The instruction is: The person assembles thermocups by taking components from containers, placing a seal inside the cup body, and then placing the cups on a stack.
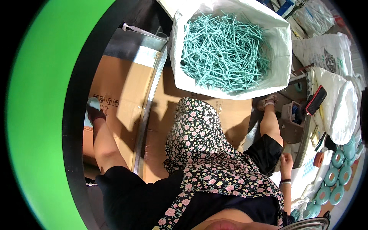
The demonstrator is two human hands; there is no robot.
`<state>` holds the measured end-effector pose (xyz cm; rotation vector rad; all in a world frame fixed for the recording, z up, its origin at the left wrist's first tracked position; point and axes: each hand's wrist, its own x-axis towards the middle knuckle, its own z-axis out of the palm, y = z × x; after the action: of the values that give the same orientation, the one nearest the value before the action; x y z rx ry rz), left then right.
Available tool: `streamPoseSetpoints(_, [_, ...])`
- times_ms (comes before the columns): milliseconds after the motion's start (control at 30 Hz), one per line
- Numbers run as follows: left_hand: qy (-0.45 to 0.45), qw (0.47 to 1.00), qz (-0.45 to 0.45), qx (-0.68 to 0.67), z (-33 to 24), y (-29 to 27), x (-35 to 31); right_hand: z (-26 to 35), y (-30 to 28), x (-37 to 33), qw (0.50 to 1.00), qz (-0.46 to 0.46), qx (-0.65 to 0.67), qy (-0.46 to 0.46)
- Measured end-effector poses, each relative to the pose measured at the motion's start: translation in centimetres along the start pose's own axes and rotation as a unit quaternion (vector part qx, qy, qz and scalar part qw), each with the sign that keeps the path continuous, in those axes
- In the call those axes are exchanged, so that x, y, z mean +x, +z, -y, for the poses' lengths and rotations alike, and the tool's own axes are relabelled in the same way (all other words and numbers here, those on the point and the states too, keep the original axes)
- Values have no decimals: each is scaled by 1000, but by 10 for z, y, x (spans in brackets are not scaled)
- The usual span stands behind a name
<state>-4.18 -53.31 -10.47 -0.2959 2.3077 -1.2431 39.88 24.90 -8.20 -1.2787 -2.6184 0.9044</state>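
Teal sticks: a big white sack (283, 46) stands open ahead of you on the cardboard floor sheets (122, 88), filled with a tangle of thin teal rods (224, 51) lying every way, so the heap has no single long axis.
Direction from your hand: the sack lies up and to the left of your right hand (285, 161) in the head view, well apart from it, with your right knee and shin between.
Nearer hand: your right hand is the only one showing; your left hand is not in view, so you cannot weigh one against the other.
Right hand state: it rests by your right thigh with the fingers loosely curled and nothing visibly held; whether it pinches some small thing cannot be told.
Closest things to that hand: a white sheet or bag (306, 174) just beside it, and a row of teal rings (337, 180) a little further to your right.
Lap: a floral apron (207, 153) covers your legs.
Small items: a red-edged phone (316, 99) lies on white bags (341, 107) at your right, near your right foot (268, 101).
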Motion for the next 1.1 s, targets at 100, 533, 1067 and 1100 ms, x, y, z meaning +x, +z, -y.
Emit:
streamPoseSetpoints(100, [16, 998, 54, 34, 12, 17, -20, 1, 16, 26, 992, -19, 73, -98])
streamPoseSetpoints(533, [25, -53, 8, -998, -7, 12, -133, -10, 29, 127, 977, -135, -147, -73])
streamPoseSetpoints(1067, [504, 587, -169, -611, 30, -149, -268, 278, 45, 15, 681, 264, 672, -123])
streamPoseSetpoints(1100, [446, 653, -266, -552, 27, -151, -269, 275, 42, 9, 703, 234, 656, -141])
